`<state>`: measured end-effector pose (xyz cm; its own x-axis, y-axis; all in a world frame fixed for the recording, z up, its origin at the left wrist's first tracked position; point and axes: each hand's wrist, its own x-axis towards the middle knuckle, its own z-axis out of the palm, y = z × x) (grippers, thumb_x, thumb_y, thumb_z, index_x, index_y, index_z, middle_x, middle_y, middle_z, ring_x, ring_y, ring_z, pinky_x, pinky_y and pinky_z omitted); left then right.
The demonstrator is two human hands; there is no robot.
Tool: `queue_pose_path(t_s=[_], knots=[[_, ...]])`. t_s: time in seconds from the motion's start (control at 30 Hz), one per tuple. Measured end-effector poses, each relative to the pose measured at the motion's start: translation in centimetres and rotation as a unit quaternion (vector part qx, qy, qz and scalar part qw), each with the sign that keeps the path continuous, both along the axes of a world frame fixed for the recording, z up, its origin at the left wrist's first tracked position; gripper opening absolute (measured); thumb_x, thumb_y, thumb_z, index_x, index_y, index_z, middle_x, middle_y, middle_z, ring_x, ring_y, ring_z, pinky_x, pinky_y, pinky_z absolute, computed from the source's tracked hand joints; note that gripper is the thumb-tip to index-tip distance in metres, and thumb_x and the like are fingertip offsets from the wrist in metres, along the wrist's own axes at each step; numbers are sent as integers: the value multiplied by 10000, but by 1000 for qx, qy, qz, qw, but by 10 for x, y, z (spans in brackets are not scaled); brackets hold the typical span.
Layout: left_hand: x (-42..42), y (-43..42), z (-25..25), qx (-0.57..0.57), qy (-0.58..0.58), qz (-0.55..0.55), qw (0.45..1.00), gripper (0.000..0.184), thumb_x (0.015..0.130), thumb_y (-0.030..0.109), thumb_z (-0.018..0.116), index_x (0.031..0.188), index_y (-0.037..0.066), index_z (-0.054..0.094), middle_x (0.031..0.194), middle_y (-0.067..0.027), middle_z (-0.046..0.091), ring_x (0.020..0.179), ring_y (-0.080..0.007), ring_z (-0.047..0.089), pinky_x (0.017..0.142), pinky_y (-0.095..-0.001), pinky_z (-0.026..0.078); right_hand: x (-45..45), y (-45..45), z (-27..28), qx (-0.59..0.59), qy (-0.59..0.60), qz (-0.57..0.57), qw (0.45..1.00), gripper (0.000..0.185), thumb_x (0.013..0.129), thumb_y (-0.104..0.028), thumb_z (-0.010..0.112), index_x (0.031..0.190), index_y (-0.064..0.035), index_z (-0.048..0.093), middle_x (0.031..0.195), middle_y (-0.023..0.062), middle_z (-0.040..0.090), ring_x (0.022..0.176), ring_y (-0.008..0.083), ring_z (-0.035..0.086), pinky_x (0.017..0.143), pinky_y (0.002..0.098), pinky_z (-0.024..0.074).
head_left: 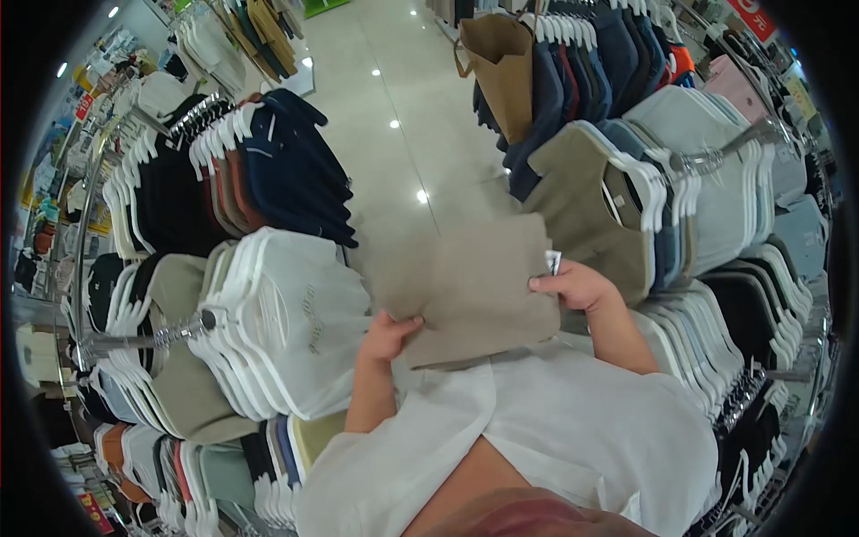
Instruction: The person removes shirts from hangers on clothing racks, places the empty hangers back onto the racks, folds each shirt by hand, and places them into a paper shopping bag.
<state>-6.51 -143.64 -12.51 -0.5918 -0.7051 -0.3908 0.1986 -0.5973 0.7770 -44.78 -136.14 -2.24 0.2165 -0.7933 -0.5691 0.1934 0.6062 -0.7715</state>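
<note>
A folded beige garment (474,295) is held out in front of my chest, its far edge blurred. My left hand (388,335) grips its near left side, thumb on top and fingers hidden beneath. At the right edge my right hand (580,286) pinches it, thumb over the cloth. A small white label (553,262) sticks out just beyond that thumb. Whether the garment is a shirt or trousers, I cannot tell.
To the left, a rack holds white T-shirts (304,313) and navy garments (291,170) on white hangers. On the right hang an olive-brown top (591,188) and a brown paper bag (501,72). A shiny tiled aisle (403,143) runs between the racks.
</note>
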Motion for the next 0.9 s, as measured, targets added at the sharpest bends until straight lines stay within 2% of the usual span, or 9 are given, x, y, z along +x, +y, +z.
queue_pose_path(t_s=[0.07, 0.23, 0.3, 0.43, 0.53, 0.57, 0.67, 0.77, 0.9], knots=[[2, -13, -13, 25, -32, 40, 998, 549, 926, -67, 683, 1450, 44, 560, 1377, -89, 658, 1268, -227, 625, 1082, -387, 500, -2, -40, -15, 49, 104, 81, 990, 469, 986, -272, 728, 1388, -47, 636, 1224, 19, 702, 1047, 121, 651, 859, 316, 523], [7, -68, -22, 48, 11, 129, 990, 579, 916, -72, 686, 1466, 43, 546, 1369, -121, 663, 1262, -281, 645, 1064, -427, 534, -9, -141, -58, 16, -12, 122, 992, 501, 999, -304, 716, 1428, -70, 608, 1182, -5, 703, 984, 97, 630, 794, 287, 497], [2, -107, -11, 17, -16, 155, 988, 587, 906, -55, 696, 1467, 30, 542, 1374, -132, 661, 1268, -280, 643, 1067, -433, 534, -14, -194, -87, -21, -82, 127, 988, 513, 1005, -302, 713, 1444, -68, 589, 1211, 6, 695, 1012, 110, 643, 810, 291, 515], [-11, -196, 38, -12, -124, 188, 974, 617, 881, -14, 715, 1469, -4, 531, 1390, -162, 652, 1280, -285, 639, 1085, -441, 522, -20, -288, -71, -78, -180, 101, 975, 535, 1016, -291, 706, 1475, -63, 553, 1270, 21, 678, 1093, 143, 647, 881, 315, 537], [-14, -254, 67, -45, 53, 128, 989, 571, 889, -23, 705, 1441, 7, 561, 1421, -105, 642, 1320, -243, 608, 1111, -394, 479, -49, -343, -45, -123, -159, 107, 974, 533, 1025, -278, 697, 1484, -58, 539, 1314, 28, 665, 1153, 156, 632, 951, 333, 528], [-24, -271, 74, -60, 59, 122, 989, 584, 905, -55, 666, 1471, 6, 534, 1455, -107, 618, 1369, -240, 572, 1143, -386, 446, -60, -358, -41, -133, -138, 111, 975, 524, 1028, -271, 692, 1482, -57, 540, 1322, 31, 663, 1171, 155, 625, 974, 337, 520], [-66, -313, 66, -78, -69, 129, 986, 616, 896, -74, 618, 1497, 2, 505, 1485, -158, 594, 1351, -277, 596, 1156, -421, 452, -84, -384, -29, -179, -88, 114, 973, 493, 1038, -260, 675, 1469, -52, 553, 1315, 30, 669, 1174, 139, 616, 997, 308, 500], [-100, -355, 50, -57, -46, 89, 993, 641, 915, -115, 573, 1532, 19, 461, 1490, -136, 584, 1356, -265, 588, 1158, -422, 448, -107, -390, -22, -183, 10, 97, 978, 500, 1039, -277, 675, 1475, -59, 558, 1302, 29, 672, 1156, 134, 625, 971, 315, 514], [-150, -411, 63, -47, 7, 24, 999, 610, 933, -116, 575, 1518, 25, 478, 1452, -129, 611, 1325, -260, 607, 1126, -420, 476, -142, -371, -19, -102, -64, -31, 992, 504, 1027, -277, 685, 1478, -88, 565, 1282, 31, 680, 1157, 150, 636, 932, 355, 541]])
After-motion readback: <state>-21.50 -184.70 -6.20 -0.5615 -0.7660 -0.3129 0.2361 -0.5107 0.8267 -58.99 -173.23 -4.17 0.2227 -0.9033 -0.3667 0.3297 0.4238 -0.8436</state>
